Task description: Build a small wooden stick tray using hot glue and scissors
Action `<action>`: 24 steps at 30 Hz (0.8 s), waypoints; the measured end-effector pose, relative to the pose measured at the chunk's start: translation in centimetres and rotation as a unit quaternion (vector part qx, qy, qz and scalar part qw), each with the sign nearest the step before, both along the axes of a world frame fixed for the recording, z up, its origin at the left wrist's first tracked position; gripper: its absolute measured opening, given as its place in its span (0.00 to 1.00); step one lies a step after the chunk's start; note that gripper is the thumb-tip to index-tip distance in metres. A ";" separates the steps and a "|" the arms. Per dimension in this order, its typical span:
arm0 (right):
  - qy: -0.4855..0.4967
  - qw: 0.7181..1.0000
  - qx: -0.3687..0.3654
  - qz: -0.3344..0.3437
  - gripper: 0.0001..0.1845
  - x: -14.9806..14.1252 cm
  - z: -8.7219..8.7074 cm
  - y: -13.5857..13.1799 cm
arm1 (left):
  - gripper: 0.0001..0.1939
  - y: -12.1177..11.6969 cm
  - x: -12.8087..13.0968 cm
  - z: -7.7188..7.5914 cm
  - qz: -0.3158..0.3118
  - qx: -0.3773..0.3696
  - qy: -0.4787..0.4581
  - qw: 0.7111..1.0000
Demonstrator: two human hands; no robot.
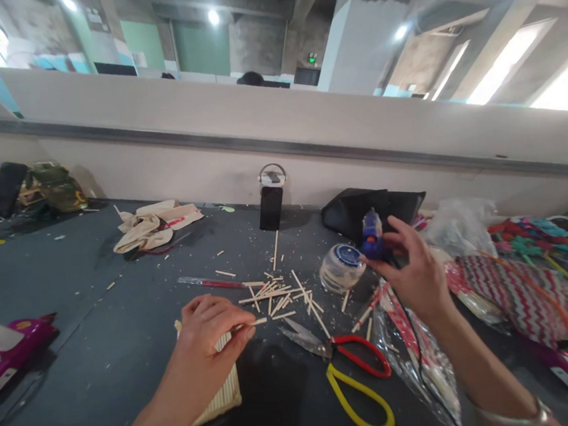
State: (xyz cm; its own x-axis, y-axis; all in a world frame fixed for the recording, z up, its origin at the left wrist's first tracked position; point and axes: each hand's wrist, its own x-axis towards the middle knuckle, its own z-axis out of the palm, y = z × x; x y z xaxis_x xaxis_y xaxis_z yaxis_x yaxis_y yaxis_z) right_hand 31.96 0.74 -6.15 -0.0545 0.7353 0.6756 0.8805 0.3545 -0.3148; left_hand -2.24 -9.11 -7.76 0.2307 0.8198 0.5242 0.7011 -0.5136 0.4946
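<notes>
My left hand (210,340) is closed in a pinch on a short thin wooden stick (259,321), held just above a flat panel of glued sticks (225,389) on the dark table. My right hand (413,274) is raised and wrapped round a blue glue gun (372,234), whose black cord (418,354) runs down toward me. Loose wooden sticks (276,294) lie scattered between the two hands. Scissors (349,367) with red and yellow handles lie open in front of the right hand.
A clear plastic jar (340,268) lies on its side by the glue gun. A phone (271,207) stands against the partition wall (277,140). Craft bags and coloured materials (516,284) crowd the right. A pink object (5,347) sits far left, and crumpled cloth (154,225) farther back.
</notes>
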 end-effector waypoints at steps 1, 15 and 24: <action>-0.003 1.000 -0.008 0.002 0.40 0.0 0.8 0.9 | 0.05 0.0 0.1 0.0 -0.002 0.000 -0.001 1.000; -0.135 0.982 -0.125 0.039 0.35 -0.3 -1.3 3.3 | 0.06 -0.2 -0.4 0.2 0.000 0.012 0.000 1.000; -0.047 0.993 -0.029 0.100 0.21 -4.9 2.4 -5.0 | 0.06 0.1 0.3 0.4 -0.009 0.013 0.002 1.000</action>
State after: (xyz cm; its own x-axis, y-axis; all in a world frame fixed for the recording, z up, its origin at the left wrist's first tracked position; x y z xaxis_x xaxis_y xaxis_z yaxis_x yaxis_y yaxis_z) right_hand 27.06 -4.22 -3.74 -0.2643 0.7406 0.6178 0.8210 0.5089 -0.2589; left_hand -1.98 -8.97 -7.38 0.2470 0.8020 0.5439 0.6941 -0.5381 0.4782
